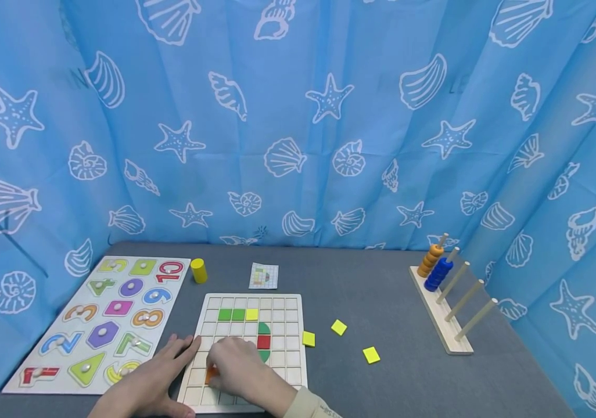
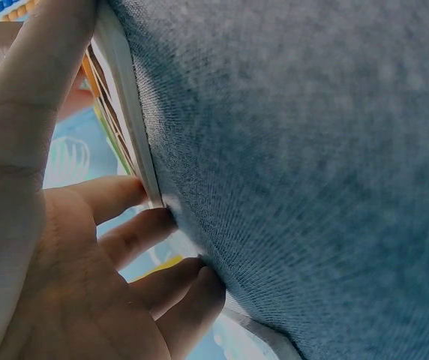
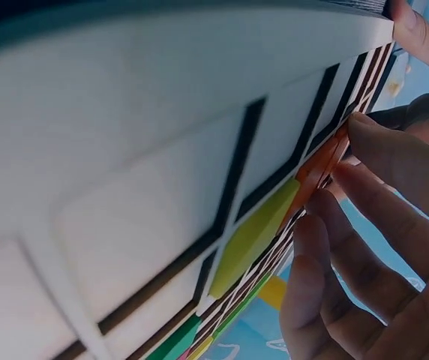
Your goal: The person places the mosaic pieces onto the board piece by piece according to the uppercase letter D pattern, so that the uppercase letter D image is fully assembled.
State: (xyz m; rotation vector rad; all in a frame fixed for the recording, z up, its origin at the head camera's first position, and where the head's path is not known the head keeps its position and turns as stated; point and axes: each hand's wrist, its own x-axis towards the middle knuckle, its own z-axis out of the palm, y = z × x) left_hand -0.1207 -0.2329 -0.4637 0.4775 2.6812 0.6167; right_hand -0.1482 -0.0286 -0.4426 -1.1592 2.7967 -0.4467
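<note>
A white gridded board (image 1: 293, 302) lies on the table in the head view. Green square tiles (image 1: 232, 314), a yellow one (image 1: 252, 314), a red one (image 1: 264, 342) and green rounded pieces (image 1: 264, 328) sit in its cells. Over the lower left cells my right hand (image 1: 237, 363) pinches an orange tile (image 3: 316, 176) at the board's surface, thumb on one side and fingertips on the other. A yellow piece (image 3: 252, 240) lies beside that tile. My left hand (image 1: 154, 371) steadies the board, fingers spread along its left edge and thumb near its bottom corner.
Three loose yellow tiles (image 1: 338, 327) lie right of the board. Behind it are a small pattern card (image 1: 264, 276) and a yellow cylinder (image 1: 198, 271). A number-and-shape puzzle (image 1: 96, 313) occupies the left; a peg stand (image 1: 447, 325) with orange and blue rings stands right.
</note>
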